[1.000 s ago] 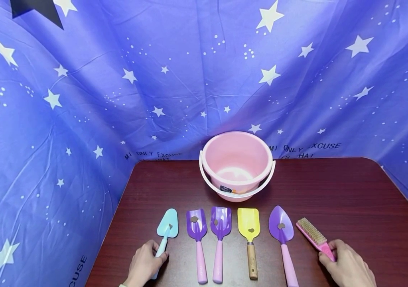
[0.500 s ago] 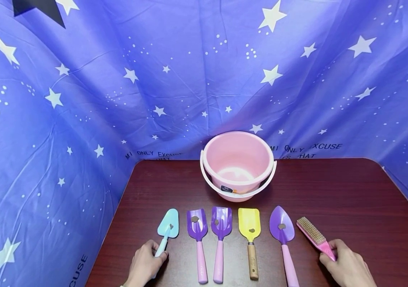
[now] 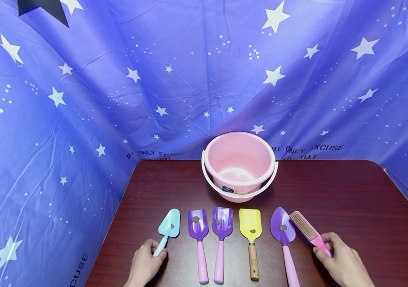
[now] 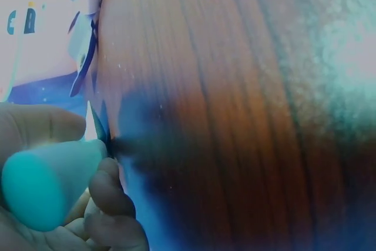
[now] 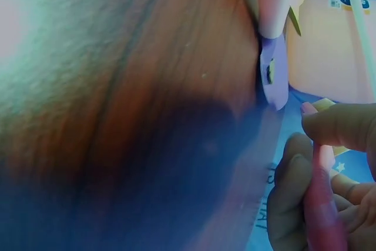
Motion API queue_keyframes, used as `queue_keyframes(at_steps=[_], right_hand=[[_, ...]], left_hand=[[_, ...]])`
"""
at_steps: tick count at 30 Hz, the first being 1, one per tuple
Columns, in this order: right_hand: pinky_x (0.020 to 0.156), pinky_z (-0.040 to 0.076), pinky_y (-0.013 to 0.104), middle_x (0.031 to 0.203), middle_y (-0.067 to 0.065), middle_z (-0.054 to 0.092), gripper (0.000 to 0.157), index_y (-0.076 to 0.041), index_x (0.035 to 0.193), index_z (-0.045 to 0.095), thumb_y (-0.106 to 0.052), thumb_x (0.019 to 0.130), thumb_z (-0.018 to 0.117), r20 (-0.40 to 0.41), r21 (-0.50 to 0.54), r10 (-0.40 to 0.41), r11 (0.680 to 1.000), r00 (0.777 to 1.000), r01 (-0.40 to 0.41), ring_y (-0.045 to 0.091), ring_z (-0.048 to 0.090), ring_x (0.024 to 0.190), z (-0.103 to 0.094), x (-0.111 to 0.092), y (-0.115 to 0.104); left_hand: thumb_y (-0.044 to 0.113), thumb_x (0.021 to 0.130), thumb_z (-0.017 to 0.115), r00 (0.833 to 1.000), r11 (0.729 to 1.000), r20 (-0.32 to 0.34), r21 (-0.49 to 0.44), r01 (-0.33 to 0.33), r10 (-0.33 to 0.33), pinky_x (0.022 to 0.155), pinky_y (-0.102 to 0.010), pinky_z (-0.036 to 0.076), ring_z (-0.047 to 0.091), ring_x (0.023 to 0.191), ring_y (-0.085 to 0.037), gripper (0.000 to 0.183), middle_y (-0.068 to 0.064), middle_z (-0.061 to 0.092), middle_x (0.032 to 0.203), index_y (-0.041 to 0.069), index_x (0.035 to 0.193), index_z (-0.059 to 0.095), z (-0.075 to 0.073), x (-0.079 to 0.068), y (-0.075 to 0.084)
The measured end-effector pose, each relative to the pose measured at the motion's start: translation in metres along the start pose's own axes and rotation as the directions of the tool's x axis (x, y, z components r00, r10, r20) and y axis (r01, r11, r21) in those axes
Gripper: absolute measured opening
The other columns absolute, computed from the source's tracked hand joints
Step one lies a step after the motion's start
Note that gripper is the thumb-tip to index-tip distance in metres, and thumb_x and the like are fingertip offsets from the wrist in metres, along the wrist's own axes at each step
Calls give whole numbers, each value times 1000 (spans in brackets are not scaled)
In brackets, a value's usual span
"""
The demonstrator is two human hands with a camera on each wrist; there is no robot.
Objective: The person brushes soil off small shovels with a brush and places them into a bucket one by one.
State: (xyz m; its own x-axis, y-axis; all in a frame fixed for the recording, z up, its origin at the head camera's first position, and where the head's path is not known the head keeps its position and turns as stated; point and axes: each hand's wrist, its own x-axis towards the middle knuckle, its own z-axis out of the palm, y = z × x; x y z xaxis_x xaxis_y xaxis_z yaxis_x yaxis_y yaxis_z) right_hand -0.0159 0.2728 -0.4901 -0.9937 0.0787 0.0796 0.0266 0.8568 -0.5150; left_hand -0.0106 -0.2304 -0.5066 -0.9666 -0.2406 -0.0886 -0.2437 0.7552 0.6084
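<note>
At the lower left of the head view, my left hand (image 3: pixel 145 261) grips the handle of a light blue trowel (image 3: pixel 170 224). The rounded end of that handle fills the corner of the left wrist view. My right hand (image 3: pixel 343 257) pinches the pink handle of a scrub brush (image 3: pixel 305 227), bristles facing up. The brush's tip overlaps the edge of the pointed purple trowel (image 3: pixel 282 219) in the head view; the right wrist view shows the pink handle (image 5: pixel 322 216) between thumb and fingers. Whether the brush touches the table or the trowel, I cannot tell.
Two square purple shovels (image 3: pixel 197 223) with pink handles and a yellow shovel (image 3: pixel 250 221) with a wooden handle lie in a row between the hands. Behind them a pink bucket (image 3: pixel 237 187) stands on the dark red table (image 3: pixel 340 191). A blue star-patterned cloth (image 3: pixel 175 87) hangs behind.
My right hand has shifted the brush up and to the left, bringing its tip to the pointed purple trowel. The left hand and light blue trowel stay nearly still; the head view drifts slightly.
</note>
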Motion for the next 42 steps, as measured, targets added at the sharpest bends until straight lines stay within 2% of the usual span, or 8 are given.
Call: queue_keyframes(at_steps=[4, 8, 14, 24, 33, 38, 42], right_hand=[[54, 35, 30, 77, -2, 54, 37, -7, 106, 54, -8, 75, 73, -77, 7, -84, 996, 994, 84, 5, 44, 63, 4, 2, -6], [54, 35, 30, 77, -3, 55, 38, -9, 107, 53, -1, 74, 70, -111, 23, -124, 992, 986, 127, 2, 43, 62, 6, 4, -11], [53, 32, 29, 74, -6, 53, 37, -12, 106, 54, 2, 74, 67, -119, 24, -150, 988, 982, 153, 2, 40, 60, 8, 9, -20], [54, 33, 28, 77, -6, 55, 34, -12, 105, 58, 1, 74, 67, -125, 17, -172, 984, 977, 175, 5, 42, 64, 8, 19, -42], [56, 35, 27, 78, -10, 51, 34, -14, 95, 64, 2, 66, 70, -195, 23, -290, 954, 937, 300, 3, 43, 65, 16, 29, -61], [56, 36, 28, 77, -10, 50, 31, -11, 92, 66, 1, 64, 72, -188, 11, -308, 949, 932, 316, 5, 43, 64, 21, 32, -72], [53, 33, 25, 75, -10, 47, 29, -13, 89, 66, 0, 64, 71, -181, 23, -331, 940, 926, 340, 3, 40, 61, 24, 35, -81]], left_hand=[[23, 74, 76, 1000, 1000, -13, -8, -5, 4, 57, -31, 38, 49, 60, -10, 19, 9, 57, 66, 14, 80, 60, 1, 0, -1], [23, 74, 77, 1000, 1000, -23, -11, -4, 4, 58, -30, 38, 48, 60, -9, 19, 9, 56, 66, 14, 80, 61, 2, 1, -2], [22, 73, 77, 1000, 1000, -22, -22, -4, 3, 58, -29, 37, 48, 60, -9, 20, 8, 55, 66, 14, 80, 61, 3, 1, -1], [21, 73, 77, 1000, 999, -23, -39, -4, 3, 58, -29, 37, 47, 60, -9, 19, 8, 55, 66, 14, 81, 61, 2, -1, 0], [20, 73, 77, 1000, 999, -26, -50, -3, 2, 58, -29, 37, 47, 61, -9, 20, 8, 55, 66, 13, 81, 61, 0, 0, 2], [21, 72, 78, 999, 999, -32, -52, -7, 6, 58, -28, 37, 48, 61, -9, 20, 9, 55, 66, 14, 81, 61, -2, -1, 2], [21, 72, 78, 999, 998, -39, -55, -12, 10, 58, -28, 37, 48, 60, -9, 20, 9, 55, 65, 14, 80, 61, -2, -2, 4]])
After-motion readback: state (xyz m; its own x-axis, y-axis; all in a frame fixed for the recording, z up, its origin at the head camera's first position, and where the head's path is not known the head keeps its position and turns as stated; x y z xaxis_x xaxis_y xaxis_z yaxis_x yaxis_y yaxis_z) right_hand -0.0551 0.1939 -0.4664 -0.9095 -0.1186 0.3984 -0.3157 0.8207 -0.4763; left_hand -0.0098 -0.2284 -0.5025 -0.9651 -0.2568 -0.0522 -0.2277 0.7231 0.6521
